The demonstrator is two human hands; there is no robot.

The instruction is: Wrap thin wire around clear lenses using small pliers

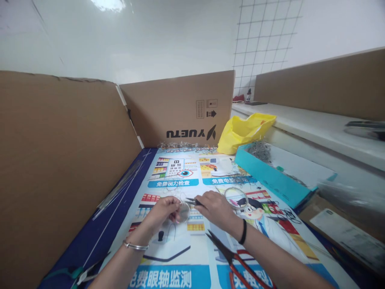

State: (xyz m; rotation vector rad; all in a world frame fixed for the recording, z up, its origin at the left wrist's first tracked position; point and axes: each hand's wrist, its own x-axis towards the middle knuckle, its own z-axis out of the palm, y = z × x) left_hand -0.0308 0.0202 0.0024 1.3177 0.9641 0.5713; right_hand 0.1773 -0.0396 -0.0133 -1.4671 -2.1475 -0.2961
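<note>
Between thumb and fingers, my left hand [169, 209] pinches a small thin wire ring [184, 212] above the printed mat [192, 253]. My right hand [217, 209] is closed round dark-tipped pliers [192, 201], whose tips point left, near the top of the ring. A larger coil of wire [236, 198] lies just beyond my right hand. Below that hand rest red-handled scissors [230, 255], their blades pointing up and left. The handles of the pliers are hidden in my palm.
Cardboard panels [180, 108] stand left and behind. A turquoise box [270, 176] with wire pieces and a yellow bag [243, 132] are at the right. Straight wires [118, 188] and green-handled pliers [73, 273] lie left. Black loops [288, 214] lie right.
</note>
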